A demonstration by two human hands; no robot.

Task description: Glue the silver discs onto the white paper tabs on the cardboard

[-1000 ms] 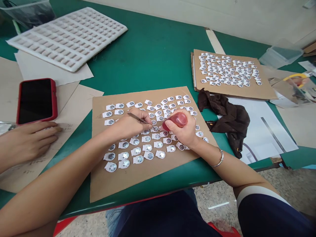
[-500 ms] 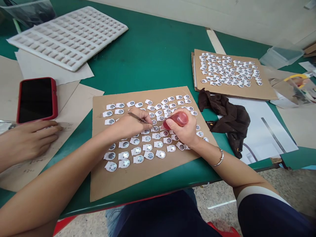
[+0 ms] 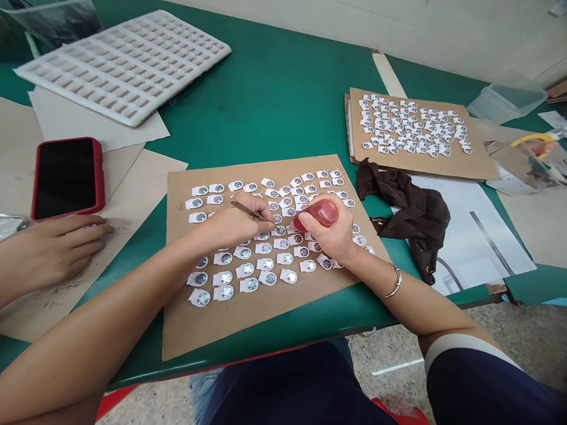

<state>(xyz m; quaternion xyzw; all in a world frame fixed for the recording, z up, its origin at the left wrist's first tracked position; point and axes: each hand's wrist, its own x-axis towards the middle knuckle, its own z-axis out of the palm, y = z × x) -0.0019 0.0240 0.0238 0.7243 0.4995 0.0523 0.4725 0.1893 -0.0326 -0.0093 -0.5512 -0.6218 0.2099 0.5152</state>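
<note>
A brown cardboard sheet (image 3: 195, 330) lies before me, covered with rows of small white tabs bearing silvery round pieces (image 3: 267, 278). Over its middle, my left hand (image 3: 241, 221) is closed on thin metal tweezers (image 3: 245, 208), whose tip reaches down to one of the round pieces. My right hand (image 3: 333, 236) wraps around a squeeze bottle of red liquid (image 3: 322, 213), tilted with its nozzle pointing left toward the tweezer tip. Whether nozzle and piece touch, I cannot tell. My hands hide some of the tabs beneath them.
Another person's hand (image 3: 66, 251) rests at the left beside a red-cased phone (image 3: 68, 177). A white gridded tray (image 3: 128, 65) sits behind it. At right are a second loaded cardboard (image 3: 476, 162), a dark brown cloth (image 3: 411, 206), printed paper (image 3: 491, 236) and a clear container (image 3: 505, 103).
Both hands keep their places, the tweezers and bottle still at the same piece. The view has shifted very slightly.
</note>
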